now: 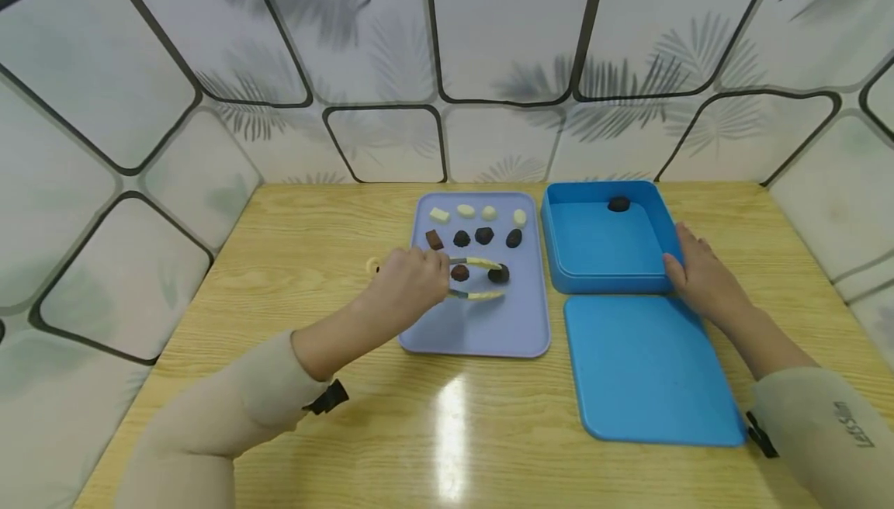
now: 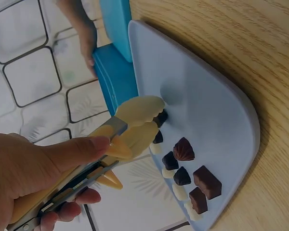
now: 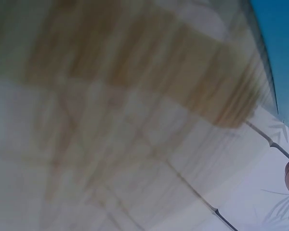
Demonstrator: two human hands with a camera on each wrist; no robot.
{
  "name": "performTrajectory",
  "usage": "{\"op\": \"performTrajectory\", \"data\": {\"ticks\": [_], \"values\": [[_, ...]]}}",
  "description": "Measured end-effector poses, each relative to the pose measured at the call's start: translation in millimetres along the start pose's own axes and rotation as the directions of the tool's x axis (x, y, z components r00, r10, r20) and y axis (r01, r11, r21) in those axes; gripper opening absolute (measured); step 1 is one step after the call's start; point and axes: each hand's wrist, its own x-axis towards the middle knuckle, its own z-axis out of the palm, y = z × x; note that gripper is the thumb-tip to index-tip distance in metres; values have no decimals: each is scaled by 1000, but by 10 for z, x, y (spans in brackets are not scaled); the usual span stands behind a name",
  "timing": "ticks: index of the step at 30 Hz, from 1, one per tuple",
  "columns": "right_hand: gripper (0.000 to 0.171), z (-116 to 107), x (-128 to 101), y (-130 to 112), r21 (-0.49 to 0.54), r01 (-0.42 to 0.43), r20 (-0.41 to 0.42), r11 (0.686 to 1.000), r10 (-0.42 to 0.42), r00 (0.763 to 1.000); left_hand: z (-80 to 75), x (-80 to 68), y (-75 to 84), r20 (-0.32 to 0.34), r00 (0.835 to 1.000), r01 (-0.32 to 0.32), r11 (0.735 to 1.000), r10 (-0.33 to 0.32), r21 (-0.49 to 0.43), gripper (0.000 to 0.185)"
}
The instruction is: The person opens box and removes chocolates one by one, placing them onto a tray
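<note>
Tongs (image 1: 475,278) with yellow tips sit in your left hand (image 1: 412,282), fingers curled round the handles, just left of the middle of the head view. The tips stand apart, one on each side of a dark chocolate (image 1: 499,273) that lies on the lavender tray (image 1: 482,330); whether they touch it you cannot tell. In the left wrist view the tips (image 2: 137,125) hang over the tray's bare centre.

The tray's near half is bare, with open wood table (image 1: 279,261) to its left and in front of it toward the lower edge of the frame. On its right the tray lies just beside the blue box (image 1: 601,249) and the blue lid (image 1: 646,369), leaving a thin strip of wood between.

Across the tray's far end runs a row of four pale chocolates (image 1: 478,213), then a row of four dark ones (image 1: 473,238), and a reddish-brown piece (image 1: 459,272) near the tongs. The box holds one dark chocolate (image 1: 618,204) at its far wall.

Your right hand (image 1: 701,276) rests against the box's near right corner, fingers fairly straight along the wall. The right wrist view is blurred.
</note>
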Motion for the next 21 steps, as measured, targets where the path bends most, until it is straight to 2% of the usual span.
{"op": "performTrajectory", "data": {"ticks": [5, 8, 10, 11, 12, 13, 15, 16, 17, 18, 20, 21], "values": [[66, 16, 14, 10, -4, -6, -4, 1000, 6, 1000, 59, 14, -20, 2, 1000, -7, 1000, 7, 12, 39], [66, 26, 15, 15, -4, -7, -6, 1000, 7, 1000, 125, 34, -99, 26, 1000, 2, 999, 0, -51, 34], [66, 30, 15, 15, -6, -9, -4, 1000, 9, 1000, 160, 64, -188, 124, 992, 15, 990, 2, -143, 36], [66, 31, 14, 13, -6, -9, -3, 1000, 9, 1000, 180, 90, -244, 193, 981, 36, 976, 7, -216, 39], [66, 31, 12, 11, -6, -9, -1, 1000, 9, 1000, 200, 120, -305, 272, 962, 68, 951, 17, -300, 41], [66, 31, 12, 12, -6, -9, 0, 1000, 9, 1000, 224, 157, -370, 351, 936, 107, 919, 37, -380, 42], [66, 29, 11, 12, -6, -9, -1, 1000, 9, 1000, 278, 248, -506, 501, 861, 215, 826, 92, -521, 38], [66, 29, 9, 12, -6, -9, 0, 1000, 9, 1000, 324, 297, -569, 552, 824, 271, 765, 129, -584, 35], [66, 29, 7, 13, -7, -11, -1, 1000, 11, 1000, 371, 348, -628, 594, 785, 328, 695, 177, -640, 31], [66, 31, 6, 15, -7, -15, -2, 1000, 15, 1000, 427, 393, -681, 618, 753, 377, 624, 224, -685, 29], [66, 40, 7, 16, -4, -18, -2, 1000, 18, 1000, 539, 471, -769, 654, 691, 468, 499, 308, -729, 32], [66, 48, 10, 14, -4, -21, -1, 1000, 21, 1000, 599, 499, -804, 671, 657, 514, 447, 344, -732, 35]]}}
